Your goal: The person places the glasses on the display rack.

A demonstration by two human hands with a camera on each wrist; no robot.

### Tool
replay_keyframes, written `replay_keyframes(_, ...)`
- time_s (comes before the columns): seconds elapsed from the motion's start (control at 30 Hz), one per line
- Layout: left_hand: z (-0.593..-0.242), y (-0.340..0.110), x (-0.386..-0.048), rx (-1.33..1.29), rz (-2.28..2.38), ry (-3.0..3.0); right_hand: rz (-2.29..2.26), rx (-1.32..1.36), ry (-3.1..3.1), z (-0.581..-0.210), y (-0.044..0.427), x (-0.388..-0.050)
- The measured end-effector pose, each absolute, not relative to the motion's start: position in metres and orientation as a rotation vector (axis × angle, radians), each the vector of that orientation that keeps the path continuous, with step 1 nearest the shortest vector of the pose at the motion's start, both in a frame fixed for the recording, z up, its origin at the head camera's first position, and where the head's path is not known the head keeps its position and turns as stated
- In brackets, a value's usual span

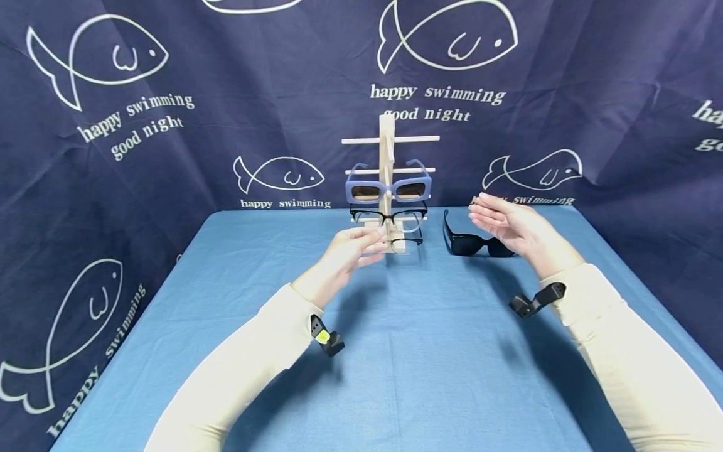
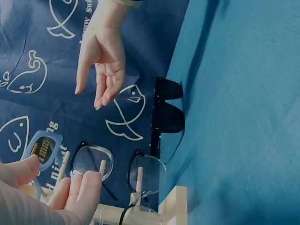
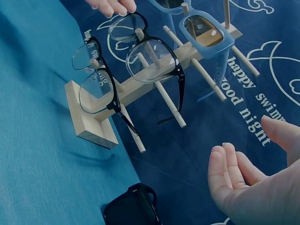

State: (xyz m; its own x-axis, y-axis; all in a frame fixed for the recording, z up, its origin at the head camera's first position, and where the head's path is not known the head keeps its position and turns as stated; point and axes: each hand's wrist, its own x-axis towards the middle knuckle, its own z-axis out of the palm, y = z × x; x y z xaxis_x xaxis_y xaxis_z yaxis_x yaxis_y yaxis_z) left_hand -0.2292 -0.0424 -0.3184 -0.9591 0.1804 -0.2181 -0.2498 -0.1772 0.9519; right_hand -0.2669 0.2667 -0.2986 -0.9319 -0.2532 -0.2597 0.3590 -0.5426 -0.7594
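Note:
A wooden eyeglasses stand (image 1: 386,135) holds blue rectangular sunglasses (image 1: 410,191) and, below them, two pairs of clear-lensed glasses. The upper pair, black-topped eyeglasses (image 3: 151,62), sits over the lower eyeglasses (image 3: 99,91). My left hand (image 1: 351,250) is at the left front of the stand, partly covering the lower pair in the head view. Its thumb and fingers are apart and grip nothing. To the stand's right, my right hand (image 1: 522,231) hangs above black sunglasses (image 1: 467,245), palm turned inward, holding nothing; it hides part of their right side.
The stand is on a blue tablecloth (image 1: 390,376), near the back edge. Its top rod (image 1: 418,139) carries no glasses. Behind hangs a dark blue curtain (image 1: 294,119) with white fish and lettering. Each wrist wears a black camera mount (image 1: 536,300).

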Motion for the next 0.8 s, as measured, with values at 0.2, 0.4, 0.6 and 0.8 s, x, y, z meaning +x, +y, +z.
replay_keyframes(0.2,-0.322,-0.035,-0.225,-0.056,2.198,1.809,-2.489,0.158,1.259,-0.301,0.270,-0.267)
replay_keyframes(0.4,-0.324,-0.024,-0.223,-0.036,2.188,1.803,-2.493,0.174,1.259,-0.303,0.274,-0.266)
replay_keyframes(0.6,-0.323,-0.013,-0.223,0.007,2.165,1.788,-2.496,0.203,1.290,-0.304,0.278,-0.264)
replay_keyframes(0.8,-0.325,-0.006,-0.224,0.007,2.155,1.773,-2.502,0.221,1.283,-0.305,0.284,-0.263)
